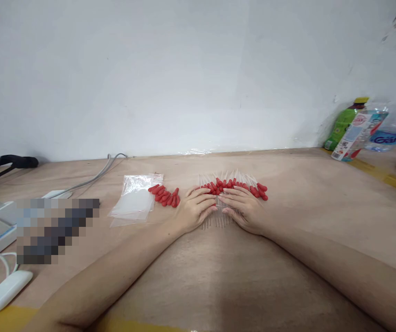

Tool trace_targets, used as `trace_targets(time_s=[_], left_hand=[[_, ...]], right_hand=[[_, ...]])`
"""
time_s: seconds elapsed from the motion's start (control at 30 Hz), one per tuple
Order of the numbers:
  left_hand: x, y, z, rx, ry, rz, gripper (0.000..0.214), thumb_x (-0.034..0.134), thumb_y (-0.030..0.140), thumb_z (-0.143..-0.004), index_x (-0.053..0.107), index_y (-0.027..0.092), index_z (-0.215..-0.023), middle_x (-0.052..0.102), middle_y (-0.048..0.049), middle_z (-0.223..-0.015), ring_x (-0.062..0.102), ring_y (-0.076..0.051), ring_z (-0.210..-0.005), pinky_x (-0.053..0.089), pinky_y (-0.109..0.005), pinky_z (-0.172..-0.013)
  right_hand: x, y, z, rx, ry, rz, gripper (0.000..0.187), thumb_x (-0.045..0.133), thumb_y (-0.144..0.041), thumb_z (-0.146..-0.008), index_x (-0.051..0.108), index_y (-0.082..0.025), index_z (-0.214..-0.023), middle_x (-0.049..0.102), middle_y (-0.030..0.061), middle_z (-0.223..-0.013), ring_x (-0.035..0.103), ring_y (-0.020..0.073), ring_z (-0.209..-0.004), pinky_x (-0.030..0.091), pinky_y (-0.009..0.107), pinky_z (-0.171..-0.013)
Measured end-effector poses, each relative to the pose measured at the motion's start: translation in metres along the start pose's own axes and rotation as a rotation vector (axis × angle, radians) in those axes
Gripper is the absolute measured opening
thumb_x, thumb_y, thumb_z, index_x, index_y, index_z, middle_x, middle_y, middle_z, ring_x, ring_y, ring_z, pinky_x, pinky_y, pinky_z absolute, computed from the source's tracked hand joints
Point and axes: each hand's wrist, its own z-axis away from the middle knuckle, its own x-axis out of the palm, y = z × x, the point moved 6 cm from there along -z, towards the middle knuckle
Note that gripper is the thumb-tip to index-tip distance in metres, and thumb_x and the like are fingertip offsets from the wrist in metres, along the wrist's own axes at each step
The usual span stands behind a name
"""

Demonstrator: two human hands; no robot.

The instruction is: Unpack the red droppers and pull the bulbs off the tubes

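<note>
My left hand (195, 208) and my right hand (245, 210) lie palm down side by side, fingers stretched toward each other. Both rest over a row of clear glass tubes (220, 218), whose near ends stick out between and below them. Just beyond my fingers, several droppers with red rubber bulbs (231, 183) lie in a row, pale tips toward the wall. Red bulbs (263, 190) at the row's right end sit beside my right hand. Left of my left hand is a loose pile of red rubber bulbs (165, 196). What lies under my palms is hidden.
Clear plastic zip bags (136, 198) lie left of the bulb pile. Farther left are a grey cable (96, 177), a pixelated patch and a white plug-like block (7, 291). Bottles, one green (345, 122), stand at the back right by the wall (198, 83).
</note>
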Motion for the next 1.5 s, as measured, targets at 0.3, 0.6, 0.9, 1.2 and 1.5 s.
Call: trace_targets(time_s=[0.3,0.6,0.9,1.2,1.5], left_hand=[[0.004,0.007,-0.003,0.038,-0.164,-0.028,0.020,0.041,0.025,-0.089,0.059,0.019,-0.089,0.063,-0.0033,-0.111,0.045,-0.019,-0.118,0.022,-0.044,-0.106],[0.003,0.009,-0.003,0.074,-0.214,-0.042,0.022,0.038,0.024,-0.090,0.059,0.018,-0.086,0.062,-0.0030,-0.114,0.043,-0.019,-0.121,0.011,-0.048,-0.109],[0.001,0.011,-0.002,0.095,-0.241,-0.040,0.022,0.037,0.023,-0.090,0.059,0.017,-0.087,0.062,-0.0037,-0.112,0.043,-0.019,-0.121,0.013,-0.045,-0.109],[-0.001,0.013,-0.001,0.108,-0.219,-0.049,0.023,0.038,0.023,-0.090,0.058,0.017,-0.082,0.063,-0.0043,-0.111,0.045,-0.019,-0.119,0.013,-0.046,-0.108],[-0.007,0.013,0.003,0.117,-0.200,-0.033,0.022,0.037,0.020,-0.089,0.058,0.018,-0.083,0.066,-0.0043,-0.103,0.046,-0.019,-0.117,0.026,-0.043,-0.102]], right_hand=[[0.000,-0.006,0.001,-0.111,0.036,-0.114,0.020,0.047,-0.016,-0.085,0.060,-0.018,-0.100,0.066,0.0063,-0.100,0.058,0.0168,-0.102,0.045,0.041,-0.095],[-0.005,-0.012,0.000,-0.145,0.066,-0.139,0.016,0.047,-0.015,-0.084,0.061,-0.016,-0.094,0.067,0.0078,-0.096,0.061,0.0156,-0.095,0.049,0.038,-0.092],[-0.002,-0.008,0.007,-0.156,0.072,-0.110,0.021,0.048,-0.015,-0.084,0.060,-0.018,-0.101,0.065,0.0088,-0.103,0.058,0.0179,-0.102,0.049,0.041,-0.091],[-0.005,-0.005,0.013,-0.198,0.086,-0.130,0.032,0.046,-0.012,-0.083,0.056,-0.022,-0.112,0.064,0.0062,-0.107,0.055,0.0179,-0.107,0.047,0.041,-0.094],[-0.016,-0.007,0.017,-0.187,0.091,-0.136,0.034,0.046,-0.012,-0.083,0.055,-0.023,-0.114,0.065,0.0044,-0.104,0.057,0.0177,-0.104,0.047,0.041,-0.093]])
